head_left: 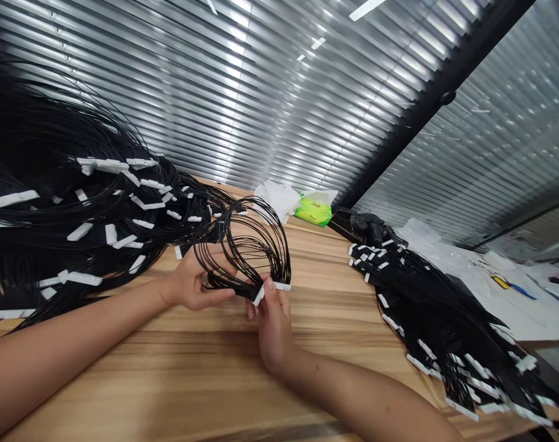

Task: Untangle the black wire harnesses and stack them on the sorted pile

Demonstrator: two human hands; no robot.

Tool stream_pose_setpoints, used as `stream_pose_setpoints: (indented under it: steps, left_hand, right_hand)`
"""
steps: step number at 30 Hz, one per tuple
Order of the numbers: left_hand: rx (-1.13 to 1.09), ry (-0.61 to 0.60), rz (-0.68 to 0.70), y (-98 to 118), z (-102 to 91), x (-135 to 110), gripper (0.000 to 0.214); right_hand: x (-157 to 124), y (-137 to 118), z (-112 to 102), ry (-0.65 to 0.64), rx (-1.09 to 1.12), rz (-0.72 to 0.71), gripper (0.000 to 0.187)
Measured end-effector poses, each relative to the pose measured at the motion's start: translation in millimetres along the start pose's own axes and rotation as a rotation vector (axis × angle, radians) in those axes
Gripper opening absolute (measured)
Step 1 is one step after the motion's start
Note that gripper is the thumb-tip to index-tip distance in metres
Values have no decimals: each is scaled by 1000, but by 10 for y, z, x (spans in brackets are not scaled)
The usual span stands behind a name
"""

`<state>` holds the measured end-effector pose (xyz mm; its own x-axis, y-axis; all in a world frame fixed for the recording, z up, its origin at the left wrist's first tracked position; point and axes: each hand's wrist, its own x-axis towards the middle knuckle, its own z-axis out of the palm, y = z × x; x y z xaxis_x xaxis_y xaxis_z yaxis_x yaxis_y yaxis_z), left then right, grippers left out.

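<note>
A wire harness [284, 245] of thin black wires with white connectors is held up over the wooden table, its wires bent into a loop. My left hand [197, 279] is wrapped round the left side of the wires, thumb pointing right, some fingers behind them. At the lower right of the loop, my right hand [274, 316] pinches the harness by its ends. One white connector [258, 294] tilts just left of my right thumb, and another white connector [282, 286] shows to the right of it.
A large heap of black harnesses [123, 202] fills the left side. Another pile of harnesses [427, 307] lies along the right. A green tissue pack [314, 209] sits at the back of the wooden table [206, 380], before metal blinds [242, 92]. Pliers [500, 282] lie on a white table [551, 319].
</note>
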<state>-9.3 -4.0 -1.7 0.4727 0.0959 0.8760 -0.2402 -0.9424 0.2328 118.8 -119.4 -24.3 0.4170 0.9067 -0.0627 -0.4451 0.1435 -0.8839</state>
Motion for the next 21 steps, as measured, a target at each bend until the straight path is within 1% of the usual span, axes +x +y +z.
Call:
stream_pose_setpoints:
  steps: [3, 8, 11, 16, 21]
  left_hand:
    - [14, -11, 9, 16, -18, 24, 7]
    - [-5, -29, 43, 39, -24, 34, 17]
    - [-3, -33, 59, 38, -26, 26, 19]
    - [57, -88, 20, -6, -29, -21, 22]
    - [10, -27, -16, -35, -22, -43, 21]
  right_hand:
    - [-7, 6, -3, 8, 10, -5, 43]
    - [-18, 24, -21, 11, 1, 9, 45]
    - [-19, 27, -27, 5, 9, -4, 44]
    - [-11, 0, -6, -11, 19, -47, 39]
    - [1, -38, 23, 4, 22, -56, 37]
